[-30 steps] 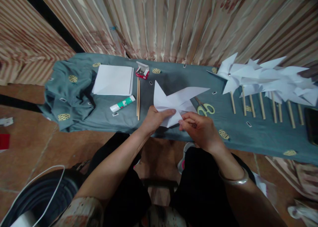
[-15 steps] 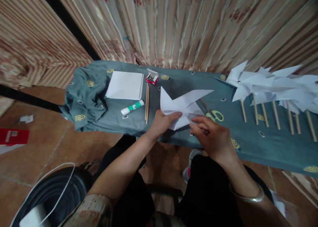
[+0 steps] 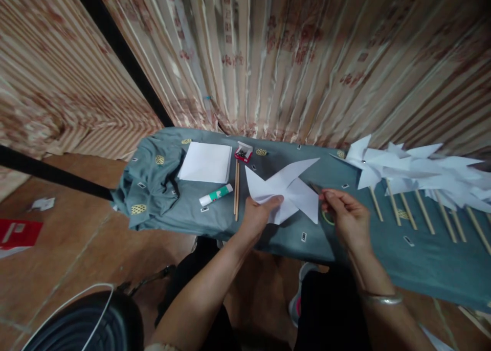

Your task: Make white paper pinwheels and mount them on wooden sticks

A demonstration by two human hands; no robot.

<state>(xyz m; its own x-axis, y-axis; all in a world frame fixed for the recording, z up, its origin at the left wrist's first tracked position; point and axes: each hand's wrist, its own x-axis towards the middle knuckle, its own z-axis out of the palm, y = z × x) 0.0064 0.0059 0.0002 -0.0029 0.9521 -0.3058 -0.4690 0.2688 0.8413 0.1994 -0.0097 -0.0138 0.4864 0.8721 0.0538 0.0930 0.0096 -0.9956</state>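
My left hand [image 3: 263, 213] grips a white paper pinwheel [image 3: 293, 184], its thumb pressing on the middle where the folded tips meet. To the right of the paper, my right hand [image 3: 347, 215] is closed in a pinch, apart from the pinwheel; what its fingers hold, if anything, is too small to make out. Beneath that hand lie green-handled scissors [image 3: 327, 218], mostly covered by it. Left of the pinwheel are thin wooden sticks [image 3: 237, 192] and a small red box [image 3: 243, 152] of metal pins with its lid up.
A stack of white paper [image 3: 205, 161] and a glue stick [image 3: 216, 194] lie on the left of the cloth-covered table [image 3: 276, 243]. Finished pinwheels on sticks [image 3: 410, 161] crowd the right end. A pleated curtain [image 3: 261, 59] hangs behind. A black round stool [image 3: 92, 325] stands at lower left.
My right hand has moved away from the pinwheel to the right, over the scissors. The pinwheel's right blade now lies spread out flat. My left hand keeps its hold. The view has tilted up.
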